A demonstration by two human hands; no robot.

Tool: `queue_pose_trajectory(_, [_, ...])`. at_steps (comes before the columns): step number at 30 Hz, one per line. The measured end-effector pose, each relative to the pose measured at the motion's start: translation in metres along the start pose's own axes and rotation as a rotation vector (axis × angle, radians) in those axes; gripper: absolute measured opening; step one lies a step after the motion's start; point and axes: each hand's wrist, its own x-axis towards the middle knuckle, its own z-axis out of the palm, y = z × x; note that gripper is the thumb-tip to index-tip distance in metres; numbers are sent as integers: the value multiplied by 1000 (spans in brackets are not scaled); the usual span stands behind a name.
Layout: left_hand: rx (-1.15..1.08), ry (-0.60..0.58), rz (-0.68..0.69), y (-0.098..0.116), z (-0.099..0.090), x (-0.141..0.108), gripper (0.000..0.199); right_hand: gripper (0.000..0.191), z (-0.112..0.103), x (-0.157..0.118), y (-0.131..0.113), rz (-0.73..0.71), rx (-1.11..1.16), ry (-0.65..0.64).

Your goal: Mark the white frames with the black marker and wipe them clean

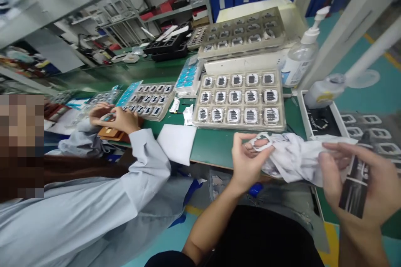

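head view: left hand [246, 160] pinches the small white frame [265, 147] by its rim, near side of the bench, just right of the filled tray [239, 126]. right hand [369, 179] grips white cloth [294, 154], black item [354, 187] across the palm. frame's probably light, stiff, thin-walled, maybe slick; take opposite outer edges, don't squeeze hard. cloth's soft, limp; bunch it anywhere.

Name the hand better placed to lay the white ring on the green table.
Left, probably: the left hand holds the white ring by the green table, while the right hand seems busy with a black object and white cloth.
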Motion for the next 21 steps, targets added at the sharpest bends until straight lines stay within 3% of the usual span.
queue_pose_trajectory(1, [23,16,29,3,-7,-1,83,77,-8,5,5,37,-188,73])
queue_pose_trajectory(2, [51,32,61,5,-13,-2,83,78,-17,11,10,25,-270,54])
queue_pose_trajectory(5, [137,69,146,6,-28,-6,77,85,-45,36,20,-10,-338,-194])
queue_pose_trajectory(6, [165,73,171,5,-32,-7,75,85,-53,46,22,-133,-343,-233])
queue_pose_trajectory(10, [250,50,263,0,-37,-10,69,68,-65,84,24,-189,-393,-383])
queue_pose_trajectory(14, [289,42,336,-4,-37,-11,65,38,-39,111,33,-179,-318,-405])
queue_pose_trajectory(21, [283,10,340,-5,-36,-10,65,38,21,134,51,-147,-694,-811])
